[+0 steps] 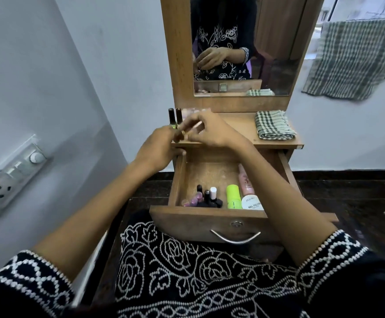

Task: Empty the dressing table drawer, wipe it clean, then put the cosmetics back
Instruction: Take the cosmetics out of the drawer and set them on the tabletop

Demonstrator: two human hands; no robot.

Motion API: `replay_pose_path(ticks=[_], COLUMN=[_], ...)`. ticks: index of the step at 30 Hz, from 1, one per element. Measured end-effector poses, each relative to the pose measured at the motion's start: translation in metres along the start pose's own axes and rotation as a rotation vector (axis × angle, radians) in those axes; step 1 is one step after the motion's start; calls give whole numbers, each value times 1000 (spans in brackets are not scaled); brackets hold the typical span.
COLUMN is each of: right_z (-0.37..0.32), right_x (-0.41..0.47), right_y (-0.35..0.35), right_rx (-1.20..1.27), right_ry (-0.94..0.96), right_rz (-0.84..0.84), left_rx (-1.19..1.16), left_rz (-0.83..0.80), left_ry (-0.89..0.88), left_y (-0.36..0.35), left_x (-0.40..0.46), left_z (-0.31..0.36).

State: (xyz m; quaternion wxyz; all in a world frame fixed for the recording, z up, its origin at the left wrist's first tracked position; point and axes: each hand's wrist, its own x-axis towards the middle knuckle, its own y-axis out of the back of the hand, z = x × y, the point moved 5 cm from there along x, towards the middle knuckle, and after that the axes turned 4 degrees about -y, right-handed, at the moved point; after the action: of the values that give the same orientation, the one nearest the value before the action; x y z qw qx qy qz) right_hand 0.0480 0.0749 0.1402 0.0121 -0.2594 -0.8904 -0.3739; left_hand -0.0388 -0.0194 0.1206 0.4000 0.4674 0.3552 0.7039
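1. Two small nail polish bottles (175,118) stand at the back left of the dressing table top (239,131), side by side and just left of the hands. They look light, hard and easy to break, so each is best held around its dark cap or its thin body.

2. The left hand (161,148) is over the left front edge of the table top. Its fingers are curled and seem to hold a small bottle there. The picture is blurry, so I cannot tell what the bottle is or how tight the hold is.

3. The right hand (210,131) is just beside the left hand, with fingertips close together. It seems to pinch something small and pale. I cannot tell what it is.

4. The drawer (207,216) is pulled out below the hands. At its front left are small nail polish bottles (206,198) lying close together: pink, black, and one with a white cap. They are little and smooth, so they may slip or roll. Pick them up one or two at a time.

5. Next to them is a bright green tube (233,196), then a pink bottle (245,180) lying down, with a round white nail polish remover tub (253,203) at its end. These are bigger and easy to hold around the middle.

6. A folded checked cloth (274,125) sits on the right of the table top. It is soft and floppy, good for wiping. I think the emptying is about half done.
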Motion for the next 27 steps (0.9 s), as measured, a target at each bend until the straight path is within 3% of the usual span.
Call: replay_pose_path(ticks=[5, 7, 13, 27], right_z=[27, 34, 39, 42], right_x=[-40, -51, -67, -78], right_y=[-53, -67, -85, -99], right_rx=[-232, -301, -405, -365], right_ry=[-194, -247, -291, -331], right_rz=[-369, -425, -435, -355], left_rx=[-19, -13, -39, -95], left_rz=[-203, -254, -338, -445], left_ry=[55, 95, 176, 326], left_y=[-27, -35, -51, -64], left_x=[-48, -61, -78, -76], left_z=[5, 4, 2, -8])
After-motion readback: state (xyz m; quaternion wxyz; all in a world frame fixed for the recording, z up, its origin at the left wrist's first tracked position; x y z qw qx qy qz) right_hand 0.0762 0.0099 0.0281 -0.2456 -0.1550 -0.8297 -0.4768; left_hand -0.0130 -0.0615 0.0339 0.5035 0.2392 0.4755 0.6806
